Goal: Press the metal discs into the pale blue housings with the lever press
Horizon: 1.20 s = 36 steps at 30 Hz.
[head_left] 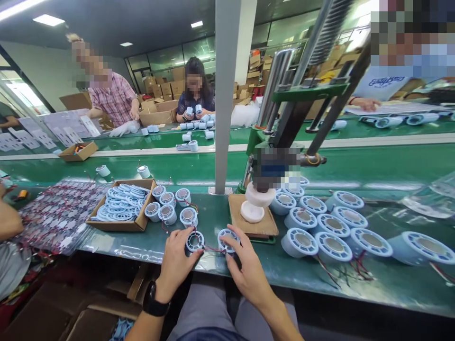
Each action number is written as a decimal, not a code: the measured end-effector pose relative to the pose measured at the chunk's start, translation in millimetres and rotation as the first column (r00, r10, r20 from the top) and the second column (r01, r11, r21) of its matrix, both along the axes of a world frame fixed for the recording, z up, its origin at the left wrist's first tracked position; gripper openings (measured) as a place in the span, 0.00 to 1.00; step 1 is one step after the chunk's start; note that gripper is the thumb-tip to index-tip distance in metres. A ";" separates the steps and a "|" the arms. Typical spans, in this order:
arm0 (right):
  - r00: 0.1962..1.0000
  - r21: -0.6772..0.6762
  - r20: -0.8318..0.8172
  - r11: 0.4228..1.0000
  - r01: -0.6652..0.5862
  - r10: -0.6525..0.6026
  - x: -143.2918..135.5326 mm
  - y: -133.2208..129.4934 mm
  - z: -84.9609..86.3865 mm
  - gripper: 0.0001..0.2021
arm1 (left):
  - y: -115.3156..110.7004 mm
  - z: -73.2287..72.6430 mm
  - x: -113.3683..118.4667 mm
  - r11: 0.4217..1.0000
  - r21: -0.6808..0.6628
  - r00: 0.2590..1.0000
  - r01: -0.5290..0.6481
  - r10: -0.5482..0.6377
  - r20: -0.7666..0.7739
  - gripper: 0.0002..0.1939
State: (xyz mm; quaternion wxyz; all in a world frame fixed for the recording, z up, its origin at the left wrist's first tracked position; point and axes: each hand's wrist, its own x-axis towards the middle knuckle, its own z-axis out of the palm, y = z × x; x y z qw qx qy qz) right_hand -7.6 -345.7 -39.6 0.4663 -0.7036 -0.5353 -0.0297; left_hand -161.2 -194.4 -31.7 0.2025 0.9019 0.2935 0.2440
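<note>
At lower centre, the left hand (177, 255) pinches a round pale-blue plastic housing with a slotted face (195, 241), and the right hand (245, 267), fingers curled, grips a second pale-blue housing (227, 238), both resting on the green conveyor table (213, 222). Thin red wires (213, 249) seem to link them, so they are best kept close and the wires slack. No legible writing nearby.

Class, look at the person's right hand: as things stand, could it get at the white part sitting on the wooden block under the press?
Probably yes. The right hand holds a round blue part just in front of the wooden block, and nothing lies between it and the white part, though its grip is occupied.
</note>
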 end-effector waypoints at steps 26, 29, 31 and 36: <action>0.962 0.130 -0.268 0.987 0.091 -0.053 -9.7 2.2 -20.8 0.30 | -51.3 45.7 50.8 0.956 -0.191 0.975 0.223 -0.215 0.065 0.35; 0.953 0.111 -0.300 0.991 0.071 -0.035 -10.0 1.6 -22.0 0.32 | -50.4 42.3 47.8 0.948 -0.261 0.982 0.182 -0.163 0.092 0.33; 0.949 0.096 -0.312 0.993 0.067 -0.034 -10.2 1.0 -23.0 0.32 | -50.5 40.3 46.3 0.938 -0.282 0.977 0.203 -0.176 0.117 0.33; 0.949 0.070 -0.314 0.996 0.052 -0.028 -9.8 -1.0 -22.1 0.36 | -54.5 34.5 45.6 0.925 -0.335 0.978 0.181 -0.134 0.158 0.33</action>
